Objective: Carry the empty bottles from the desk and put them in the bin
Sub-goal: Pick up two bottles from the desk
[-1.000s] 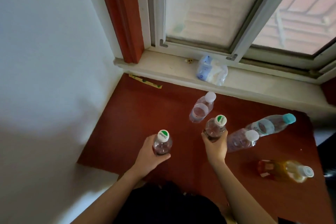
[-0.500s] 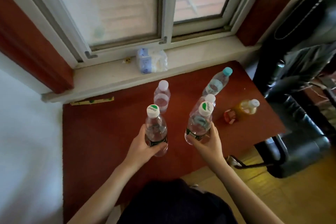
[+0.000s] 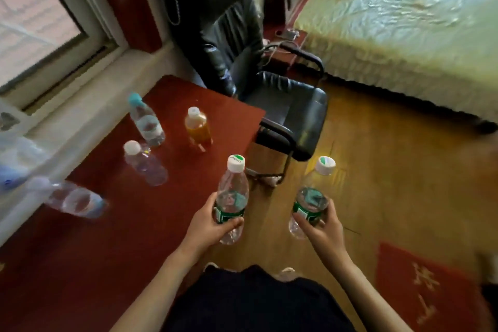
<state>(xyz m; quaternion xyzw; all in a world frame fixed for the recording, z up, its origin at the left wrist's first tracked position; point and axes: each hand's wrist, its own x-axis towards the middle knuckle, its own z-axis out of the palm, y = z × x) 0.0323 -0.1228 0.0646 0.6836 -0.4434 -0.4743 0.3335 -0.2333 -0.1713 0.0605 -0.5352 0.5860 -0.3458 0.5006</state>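
Observation:
My left hand (image 3: 208,225) grips a clear green-labelled bottle (image 3: 232,197) upright, just past the desk's right edge. My right hand (image 3: 322,228) grips a second green-labelled bottle (image 3: 312,198) upright above the wooden floor. On the dark red desk (image 3: 113,245) stand a teal-capped bottle (image 3: 145,121), a white-capped bottle (image 3: 144,163) and an orange bottle (image 3: 198,127). Another clear bottle (image 3: 72,198), blurred, is at the desk's left. No bin is in view.
A black office chair (image 3: 280,105) with a dark jacket over its back stands at the desk's right end. A bed (image 3: 404,32) fills the far right. A red mat (image 3: 428,288) lies on the wooden floor (image 3: 390,170). The windowsill (image 3: 89,100) runs behind the desk.
The view has swung right, from the window toward the room. Both hands have carried their bottles off the desk toward the floor side. The chair, bed and mat have come into sight.

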